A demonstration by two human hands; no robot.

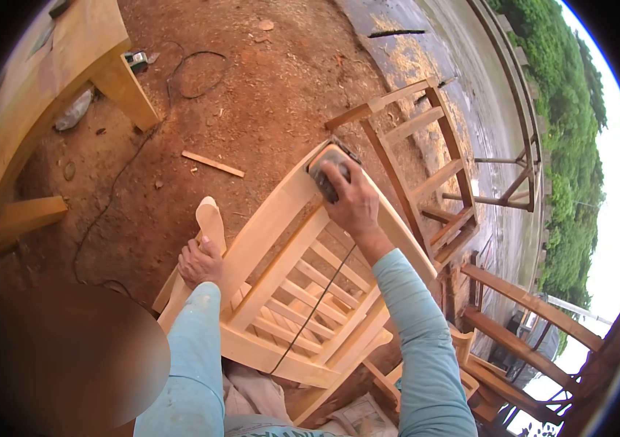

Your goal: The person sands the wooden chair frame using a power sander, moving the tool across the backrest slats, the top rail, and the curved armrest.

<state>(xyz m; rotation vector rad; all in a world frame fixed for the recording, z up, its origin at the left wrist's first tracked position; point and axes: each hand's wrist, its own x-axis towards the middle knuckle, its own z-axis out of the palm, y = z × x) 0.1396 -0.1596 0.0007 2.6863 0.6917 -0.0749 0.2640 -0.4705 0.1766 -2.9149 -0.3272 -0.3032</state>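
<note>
My right hand [353, 204] is wrapped round a dark power sander [329, 169], which rests on the top corner of a pale wooden chair frame [273, 218] with a slatted back. A thin black cord [315, 309] runs across the slats [310, 291] below the sander. On the left, my left hand [200, 261] grips the chair's armrest [209, 216] near its rounded end, fingers curled over the wood.
A wooden table [55, 65] stands at the upper left. Another wooden frame [415, 153] is just right of the chair. A wood strip [213, 164] and a black cable [109, 197] lie on the dirt floor [266, 95]. More wooden furniture [535, 306] stands at the right.
</note>
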